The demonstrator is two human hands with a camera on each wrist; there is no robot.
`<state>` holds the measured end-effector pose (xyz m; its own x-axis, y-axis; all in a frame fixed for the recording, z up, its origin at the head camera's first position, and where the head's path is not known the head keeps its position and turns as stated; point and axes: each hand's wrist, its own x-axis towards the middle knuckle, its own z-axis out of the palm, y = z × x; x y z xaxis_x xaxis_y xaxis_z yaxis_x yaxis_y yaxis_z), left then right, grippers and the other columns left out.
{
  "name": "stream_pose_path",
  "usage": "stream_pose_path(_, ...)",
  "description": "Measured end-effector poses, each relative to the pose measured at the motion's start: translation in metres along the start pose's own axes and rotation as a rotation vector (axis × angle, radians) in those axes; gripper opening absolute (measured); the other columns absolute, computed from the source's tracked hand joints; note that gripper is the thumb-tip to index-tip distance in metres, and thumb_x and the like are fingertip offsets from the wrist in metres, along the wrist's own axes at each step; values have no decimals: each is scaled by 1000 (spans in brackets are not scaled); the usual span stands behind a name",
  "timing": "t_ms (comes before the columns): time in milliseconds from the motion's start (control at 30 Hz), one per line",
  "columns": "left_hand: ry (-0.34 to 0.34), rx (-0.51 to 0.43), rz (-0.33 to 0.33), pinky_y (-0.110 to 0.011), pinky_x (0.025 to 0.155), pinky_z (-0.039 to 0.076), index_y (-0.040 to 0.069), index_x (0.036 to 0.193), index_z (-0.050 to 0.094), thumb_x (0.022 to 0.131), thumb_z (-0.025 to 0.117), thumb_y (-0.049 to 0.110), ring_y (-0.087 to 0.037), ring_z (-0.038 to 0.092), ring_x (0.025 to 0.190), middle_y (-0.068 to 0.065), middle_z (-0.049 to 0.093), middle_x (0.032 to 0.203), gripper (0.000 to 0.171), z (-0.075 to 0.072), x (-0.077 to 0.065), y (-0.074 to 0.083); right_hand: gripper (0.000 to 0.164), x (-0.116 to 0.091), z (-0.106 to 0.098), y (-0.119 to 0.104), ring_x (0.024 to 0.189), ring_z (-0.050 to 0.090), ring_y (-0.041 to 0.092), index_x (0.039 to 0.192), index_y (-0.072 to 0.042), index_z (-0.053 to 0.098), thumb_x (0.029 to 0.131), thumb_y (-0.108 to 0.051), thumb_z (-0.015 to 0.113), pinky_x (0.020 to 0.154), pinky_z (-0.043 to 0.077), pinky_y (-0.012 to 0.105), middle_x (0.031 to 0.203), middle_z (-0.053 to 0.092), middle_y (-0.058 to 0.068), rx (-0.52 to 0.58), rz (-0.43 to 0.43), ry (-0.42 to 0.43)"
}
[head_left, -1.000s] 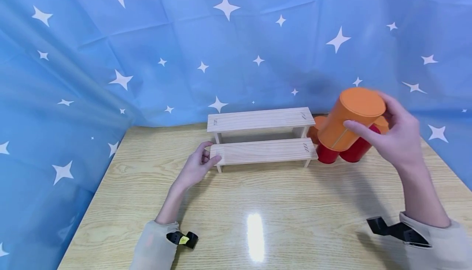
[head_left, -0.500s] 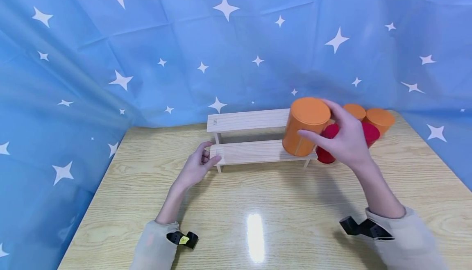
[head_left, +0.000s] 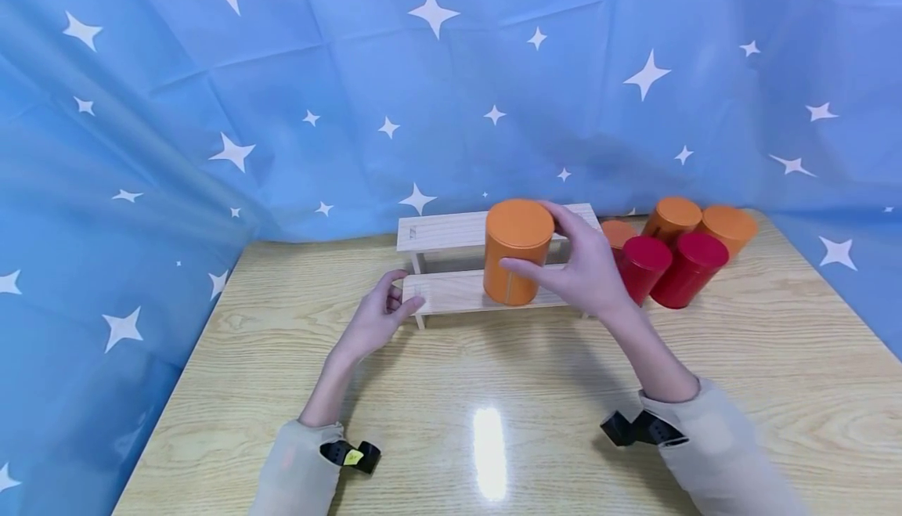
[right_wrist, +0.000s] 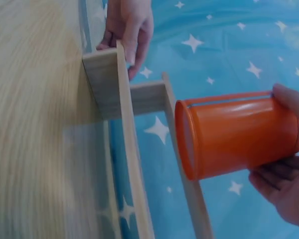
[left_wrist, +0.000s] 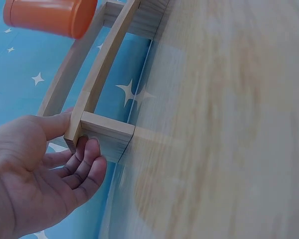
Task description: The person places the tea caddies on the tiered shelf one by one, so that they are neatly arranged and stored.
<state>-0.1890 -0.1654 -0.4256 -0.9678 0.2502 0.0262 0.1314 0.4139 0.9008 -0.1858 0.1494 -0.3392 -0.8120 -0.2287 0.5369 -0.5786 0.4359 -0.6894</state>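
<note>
My right hand (head_left: 588,273) holds an orange cylindrical canister (head_left: 510,265) by its side, thumb in front and fingers behind. In the head view the canister hides part of a two-tier wooden shelf (head_left: 447,293). The right wrist view shows the canister (right_wrist: 239,137) in the air, its near end apart from the lower board. At the shelf's left end my left hand (head_left: 373,320) pinches the lower board. Seen from the left wrist, that hand (left_wrist: 45,174) has its thumb over the board and its fingers curled under it.
Right of the shelf stand two red canisters (head_left: 694,269) and three orange canisters (head_left: 672,222) in a close group. A blue cloth with white stars (head_left: 451,93) hangs behind and left of the wood-grain table (head_left: 423,422).
The right hand has carried the orange canister leftward and somewhat down, from over the canister group to the middle of the shelf. The left hand has kept its place.
</note>
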Motion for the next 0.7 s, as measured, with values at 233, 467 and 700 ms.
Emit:
stream_pose_path(233,1,0,11,-26,70,42,-4,148,39,99,68,20,-18,48,80,-8,49,94,62,1,1,-1,69,7,29,0,113,60,13,140,-17,57,79,-19,89,95,50,42,126,65,-4,99,-24,-36)
stream_pose_path(467,8,-4,6,-27,69,42,-1,147,41,100,68,21,-18,48,79,-7,49,92,59,1,1,-2,68,13,56,-2,111,61,14,139,-15,58,79,-23,89,94,51,42,125,65,-3,158,-52,-67)
stream_pose_path(700,4,-3,-10,-27,69,42,1,147,42,100,66,23,-19,48,79,-7,49,92,57,0,2,-2,68,17,75,-1,112,60,13,141,-19,55,81,-31,87,93,50,44,126,63,-6,177,-10,-101)
